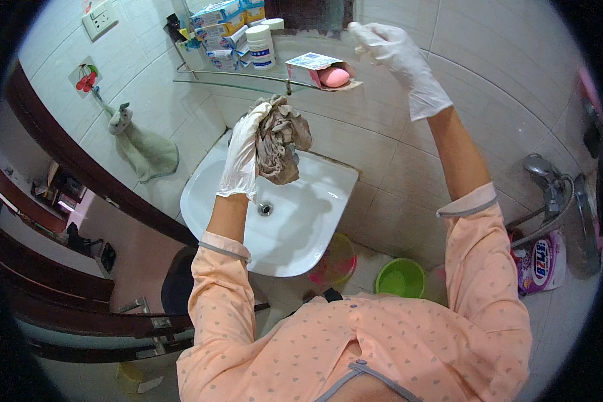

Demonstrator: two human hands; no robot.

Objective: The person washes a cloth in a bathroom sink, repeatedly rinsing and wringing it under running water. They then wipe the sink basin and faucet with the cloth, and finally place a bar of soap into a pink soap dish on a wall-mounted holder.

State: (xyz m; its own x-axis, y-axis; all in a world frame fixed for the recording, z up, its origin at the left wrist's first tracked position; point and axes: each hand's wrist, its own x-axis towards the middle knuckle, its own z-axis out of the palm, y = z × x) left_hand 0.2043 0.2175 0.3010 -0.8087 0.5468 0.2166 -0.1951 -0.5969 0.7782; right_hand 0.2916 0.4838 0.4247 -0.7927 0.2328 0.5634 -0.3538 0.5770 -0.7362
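A crumpled grey-brown cloth [281, 140] is gripped in my left hand [243, 151], which wears a white disposable glove, above the back of a white washbasin [301, 226]. My right hand [382, 47], gloved the same way, is raised by the tiled wall at the lower right edge of a dark-framed mirror [311, 15]. Its fingers are curled, and whether they hold anything cannot be told. Between and beyond the hands, an opened carton [309, 63] with a pink rounded object [334, 77] showing at its end lies on a glass shelf [231, 83].
Stacked boxes [218, 27] and a white plastic bottle [260, 47] crowd the shelf's left part. A green hand towel [143, 148] hangs at left. A green basin [400, 279] stands on the floor; a shower mixer tap [545, 176] and a purple detergent bag [540, 264] are at right.
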